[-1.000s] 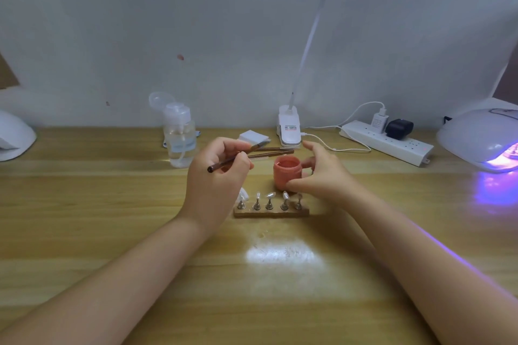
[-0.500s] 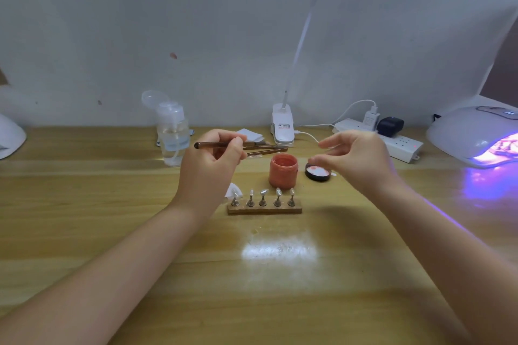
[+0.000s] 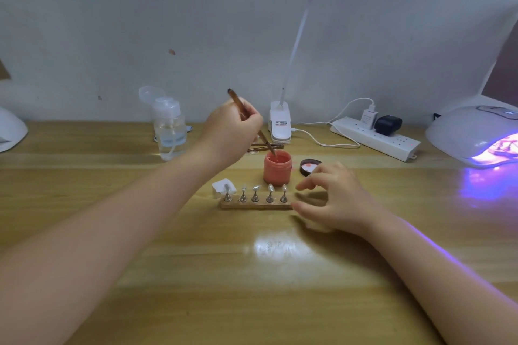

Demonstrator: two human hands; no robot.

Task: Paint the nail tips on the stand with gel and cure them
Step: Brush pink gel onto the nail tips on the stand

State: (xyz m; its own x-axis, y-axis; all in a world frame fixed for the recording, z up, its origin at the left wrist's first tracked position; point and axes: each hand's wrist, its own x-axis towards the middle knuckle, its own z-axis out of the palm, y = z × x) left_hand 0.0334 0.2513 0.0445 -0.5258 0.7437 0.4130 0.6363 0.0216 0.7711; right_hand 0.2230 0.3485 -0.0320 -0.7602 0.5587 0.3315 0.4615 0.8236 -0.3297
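Note:
A wooden stand with several clear nail tips on metal holders sits mid-table. Behind it stands an open pink gel jar, its dark lid lying to the right. My left hand grips a brown brush, whose tip dips into the jar. My right hand hovers at the stand's right end, fingers spread and relaxed, thumb near the stand's corner, holding nothing.
A lit curing lamp glows purple at the right edge. A power strip, a desk lamp base, a clear pump bottle, spare brushes and a small white pad lie around the jar.
My left hand swung the brush from level to upright and put its tip into the jar. My right hand left the lid on the table and dropped to the stand's right end.

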